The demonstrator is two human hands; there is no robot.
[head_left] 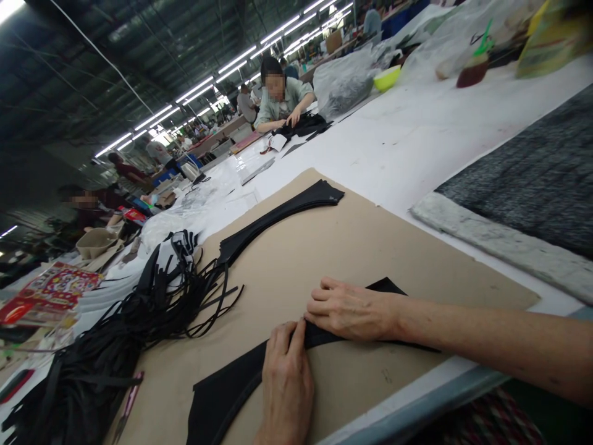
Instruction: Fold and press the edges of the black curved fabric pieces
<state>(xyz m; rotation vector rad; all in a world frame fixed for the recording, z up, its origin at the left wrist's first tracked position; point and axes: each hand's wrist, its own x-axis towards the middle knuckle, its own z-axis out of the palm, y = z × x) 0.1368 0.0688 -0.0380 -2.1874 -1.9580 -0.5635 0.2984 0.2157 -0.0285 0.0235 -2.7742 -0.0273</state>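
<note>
A curved black cut piece (241,378), wide at its ends and narrow in the middle, lies on a brown board (361,247). My left hand (288,377) is closed over its narrow part, fingertips pressed down at the edge. Right beside it, my right hand (345,309) has its fingers curled onto the same piece, and the two hands nearly touch. My right forearm covers much of the piece's right end. Farther up the board rests a stack of similar curved black pieces (282,213).
A heap of black strips (139,321) spreads along the left of the board, with a pink-handled tool (130,402) by it. Dark textured material (532,167) lies at right. Across the white table, a co-worker (285,99) handles black pieces. A red-liquid bottle (475,68) stands at the back.
</note>
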